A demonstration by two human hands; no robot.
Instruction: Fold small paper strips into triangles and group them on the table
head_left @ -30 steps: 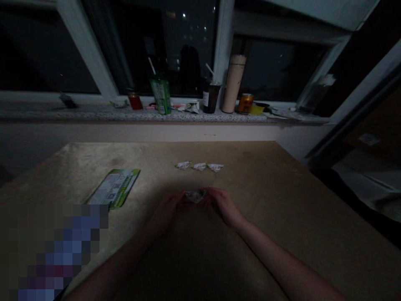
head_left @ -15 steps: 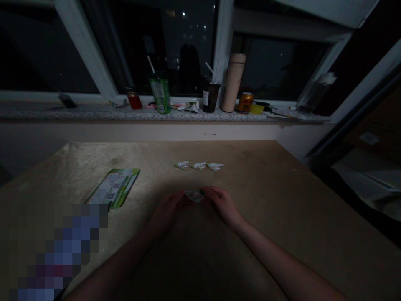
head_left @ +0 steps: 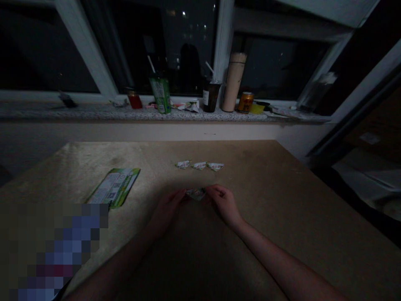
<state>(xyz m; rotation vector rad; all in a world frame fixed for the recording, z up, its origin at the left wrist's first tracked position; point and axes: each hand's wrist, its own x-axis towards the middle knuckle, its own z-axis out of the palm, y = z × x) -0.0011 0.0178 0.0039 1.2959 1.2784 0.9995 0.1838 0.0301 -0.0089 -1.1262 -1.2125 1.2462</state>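
A small folded paper piece (head_left: 195, 193) lies on the brown table (head_left: 282, 200) between my two hands. My left hand (head_left: 167, 207) pinches its left end with closed fingers. My right hand (head_left: 223, 202) pinches its right end, fingers curled. Just beyond, three similar folded paper pieces (head_left: 199, 165) lie in a row on the table. The light is dim and fine detail of the paper is hard to make out.
A green printed leaflet (head_left: 115, 187) lies at the left of the table. The stone windowsill (head_left: 94, 112) behind carries a green cup with straw (head_left: 161, 94), a dark cup (head_left: 211, 97), a tall beige flask (head_left: 233, 81), a can (head_left: 245, 102) and a red jar (head_left: 134, 100).
Both hands have shifted slightly away from me with the folded paper still pinched between them. Nothing else on the table has moved.
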